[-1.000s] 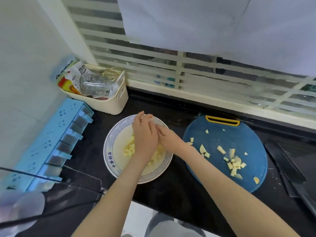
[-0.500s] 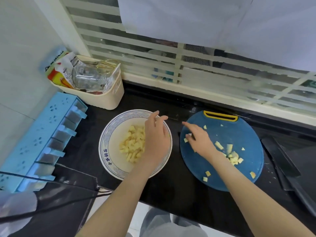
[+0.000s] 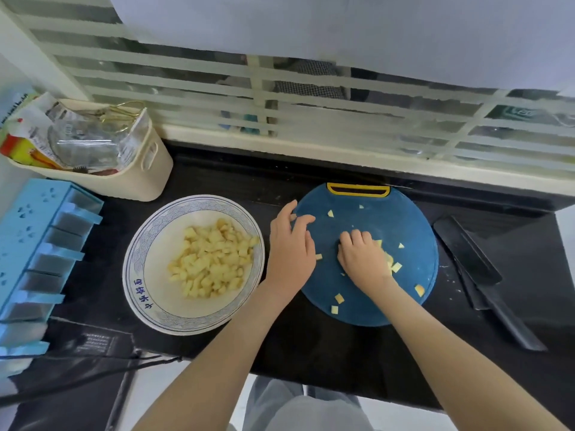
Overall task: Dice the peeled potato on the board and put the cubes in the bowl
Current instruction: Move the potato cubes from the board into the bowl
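The right hand (image 3: 362, 259) curls round a heap of pale yellow potato cubes (image 3: 395, 267) at the middle of the round blue plastic cutting board (image 3: 382, 213). The left hand (image 3: 291, 247) lies slack-fingered at the board's left edge. Best to sweep the heap into the left palm, then gather the stray cubes (image 3: 339, 298) near the board's front. The white blue-rimmed ceramic bowl (image 3: 133, 269), just left of the board, holds most.

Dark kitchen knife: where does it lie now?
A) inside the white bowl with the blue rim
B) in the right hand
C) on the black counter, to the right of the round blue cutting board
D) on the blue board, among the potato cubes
C: the dark kitchen knife lies on the black counter, right of the round blue cutting board, while the right hand curls over pale yellow potato cubes.
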